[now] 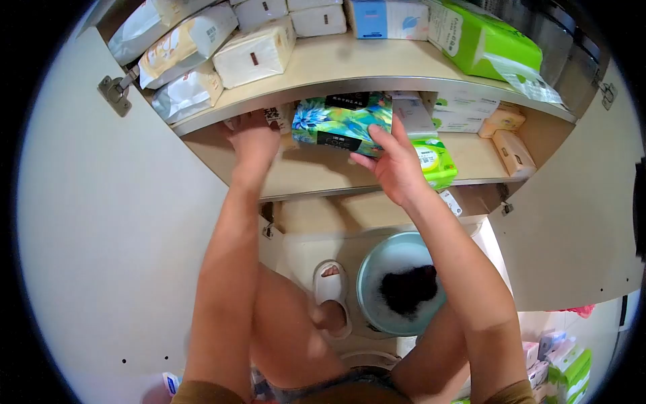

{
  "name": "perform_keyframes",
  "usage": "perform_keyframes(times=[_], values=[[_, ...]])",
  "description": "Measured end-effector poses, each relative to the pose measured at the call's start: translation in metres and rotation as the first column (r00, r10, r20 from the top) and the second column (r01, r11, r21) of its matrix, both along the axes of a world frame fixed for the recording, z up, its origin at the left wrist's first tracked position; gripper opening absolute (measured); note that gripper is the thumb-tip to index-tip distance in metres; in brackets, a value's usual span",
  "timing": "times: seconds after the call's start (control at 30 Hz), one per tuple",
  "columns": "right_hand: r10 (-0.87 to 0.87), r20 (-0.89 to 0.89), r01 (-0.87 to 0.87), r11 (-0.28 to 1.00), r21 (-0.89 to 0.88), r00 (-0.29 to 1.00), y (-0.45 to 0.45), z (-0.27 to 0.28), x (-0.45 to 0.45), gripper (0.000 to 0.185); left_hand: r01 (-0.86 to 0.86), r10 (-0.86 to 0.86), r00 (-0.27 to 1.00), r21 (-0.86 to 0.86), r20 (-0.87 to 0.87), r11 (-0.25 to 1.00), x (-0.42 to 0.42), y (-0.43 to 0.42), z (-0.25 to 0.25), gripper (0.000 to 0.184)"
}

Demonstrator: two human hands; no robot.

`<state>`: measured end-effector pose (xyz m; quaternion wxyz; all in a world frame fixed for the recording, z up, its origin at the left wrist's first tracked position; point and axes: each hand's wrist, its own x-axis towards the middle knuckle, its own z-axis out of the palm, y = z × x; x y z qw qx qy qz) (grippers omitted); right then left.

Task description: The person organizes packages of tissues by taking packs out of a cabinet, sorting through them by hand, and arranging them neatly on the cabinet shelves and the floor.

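Observation:
My right hand (397,161) is closed on the right end of a tissue box (342,124) printed with blue and green flowers, thumb on its front face. The box is held just below the upper shelf's front edge, over the lower shelf (316,168). My left hand (254,138) reaches into the left part of the lower shelf, its fingers mostly hidden beneath the upper shelf. Beside it is a pale pack with dark print (278,118); I cannot tell whether the hand grips anything. A green tissue pack (434,163) lies right of my right hand.
Several tissue packs (256,54) fill the upper shelf's left, with a green pack (484,40) at its right. Open cabinet doors (114,222) flank me. Below, a basin (367,283) holds sudsy water and something dark. More packs (568,370) lie on the floor at right.

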<state>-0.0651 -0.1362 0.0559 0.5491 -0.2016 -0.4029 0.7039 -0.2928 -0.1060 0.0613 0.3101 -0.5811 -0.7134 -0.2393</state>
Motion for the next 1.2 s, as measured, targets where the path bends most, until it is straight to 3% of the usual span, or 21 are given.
perform_keyframes(times=[0.03,0.17,0.27,0.37,0.43,0.47,0.53,0.57,0.7,0.73,0.77,0.83,0.87,0.93,0.97,1.03,1.1,1.17,1.2], values=[[0.004,-0.005,-0.004,1.000,0.002,1.000,0.001,-0.001,-0.002,0.052,0.020,-0.014,0.998,0.083,-0.066,0.996,-0.002,0.001,-0.005,0.058],[0.044,0.005,-0.044,0.999,0.007,0.999,0.004,0.000,-0.011,0.059,0.035,-0.031,0.998,0.086,-0.047,0.996,-0.003,-0.002,-0.017,0.057],[0.031,0.020,-0.032,0.999,0.036,0.999,0.007,0.003,-0.025,0.057,0.031,-0.031,0.999,-0.003,-0.010,1.000,-0.002,-0.006,-0.017,0.057],[0.008,-0.032,-0.007,0.999,0.052,0.999,0.012,0.009,-0.046,0.056,0.124,-0.130,0.990,0.129,0.046,0.984,-0.003,-0.007,-0.019,0.056],[0.028,-0.053,-0.023,0.996,0.090,0.998,0.019,0.011,-0.064,0.055,0.091,-0.083,0.988,-0.057,0.127,0.994,-0.005,-0.010,-0.019,0.036],[0.051,-0.071,-0.044,0.995,0.092,0.996,0.024,0.014,-0.071,0.051,0.091,-0.084,0.988,-0.050,0.126,0.995,-0.006,-0.010,-0.019,0.036],[0.065,-0.121,-0.053,0.994,0.096,0.991,0.031,0.016,-0.085,0.049,0.056,-0.026,0.991,-0.225,0.134,0.973,-0.006,-0.012,-0.017,0.024],[0.078,-0.171,-0.062,0.994,0.093,0.982,0.033,0.016,-0.089,0.046,0.054,-0.024,0.991,-0.220,0.135,0.974,-0.005,-0.013,-0.016,0.024],[0.120,-0.064,-0.107,0.977,0.186,0.991,0.029,0.021,-0.093,0.046,0.047,-0.022,0.992,-0.201,0.125,0.979,-0.005,-0.012,-0.014,0.020],[-0.044,0.118,0.012,0.966,0.260,0.992,0.036,0.017,-0.094,0.044,0.057,-0.026,0.989,-0.220,0.144,0.974,-0.005,-0.013,-0.013,0.019],[-0.046,0.120,0.012,0.964,0.265,0.992,0.039,0.015,-0.096,0.044,0.059,-0.027,0.989,-0.215,0.146,0.975,-0.005,-0.013,-0.013,0.019],[-0.229,0.177,0.145,0.908,0.394,0.957,0.038,0.018,-0.100,0.044,0.132,-0.130,0.991,0.143,-0.021,0.981,-0.005,-0.013,-0.014,0.020],[-0.304,0.240,0.173,0.878,0.446,0.922,0.041,0.017,-0.103,0.045,0.131,-0.130,0.991,0.145,-0.020,0.981,-0.007,-0.013,-0.015,0.020],[-0.305,0.262,0.155,0.869,0.469,0.915,0.050,0.011,-0.111,0.045,0.128,-0.069,0.973,-0.266,0.221,0.955,-0.008,-0.017,-0.006,0.029],[-0.309,0.284,0.140,0.861,0.489,0.908,0.055,0.008,-0.115,0.045,0.126,-0.067,0.973,-0.263,0.222,0.957,-0.008,-0.019,-0.002,0.029],[-0.323,0.369,0.106,0.859,0.500,0.872,0.058,0.009,-0.119,0.043,0.245,-0.135,0.919,-0.271,0.370,0.931,-0.008,-0.022,0.001,0.055],[-0.339,0.452,0.072,0.857,0.510,0.825,0.064,0.008,-0.124,0.042,0.232,-0.156,0.933,-0.212,0.324,0.950,-0.007,-0.024,0.000,0.057],[-0.664,0.452,0.104,0.622,0.776,0.595,0.070,0.004,-0.134,0.040,0.226,-0.178,0.945,-0.151,0.274,0.962,-0.007,-0.026,0.001,0.059],[-0.666,0.452,0.104,0.620,0.778,0.593,0.071,0.004,-0.136,0.040,0.230,-0.163,0.937,-0.197,0.308,0.953,-0.007,-0.027,0.004,0.058]])
